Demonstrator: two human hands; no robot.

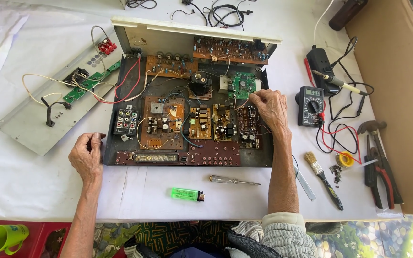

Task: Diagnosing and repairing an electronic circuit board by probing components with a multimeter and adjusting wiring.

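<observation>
An opened electronic device chassis point(120, 86) lies on a white sheet, filled with several brown and green circuit boards. My right hand point(269, 109) reaches into its right side, fingertips pinched at a small part beside the green board point(241, 85). What the fingers grip is too small to tell. My left hand point(87, 155) rests curled on the sheet against the chassis's front left corner, holding nothing visible. A detached grey metal panel point(29, 119) with a small green board and wires lies to the left.
A screwdriver point(233, 180) and a green lighter point(186, 193) lie in front of the chassis. To the right are a multimeter point(310, 106), soldering iron point(335, 81), brush point(323, 177), solder roll point(345, 159), pliers point(381, 177), and a cardboard wall point(402, 86). A green cup point(1, 238) stands low left.
</observation>
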